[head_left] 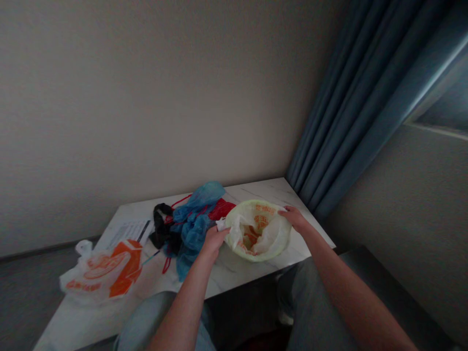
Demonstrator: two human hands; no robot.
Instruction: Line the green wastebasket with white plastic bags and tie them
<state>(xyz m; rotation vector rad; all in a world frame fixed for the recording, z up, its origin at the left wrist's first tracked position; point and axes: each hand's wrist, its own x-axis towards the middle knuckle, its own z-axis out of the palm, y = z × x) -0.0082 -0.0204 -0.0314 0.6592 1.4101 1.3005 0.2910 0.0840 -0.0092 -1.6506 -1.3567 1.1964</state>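
A pale yellow-green trash can [278, 251] stands on the white marbled table, its round mouth facing me. A white plastic bag with orange print [272, 228] lines it, pushed down inside with its edge folded over the rim. At the left of the rim, my left hand [215, 239] is closed on the bag's edge, a white tuft sticking out above the fingers. My right hand [293, 217] pinches the bag at the opposite side of the rim. Part of each hand's fingertips is hidden.
Crumpled blue plastic bags [193, 229], a black bag [161, 224] and a red bag [222, 208] lie heaped left of the can. Farther left are a white-and-orange plastic bag [106, 268] and a printed sheet [124, 234]. A blue curtain [340, 112] hangs at right.
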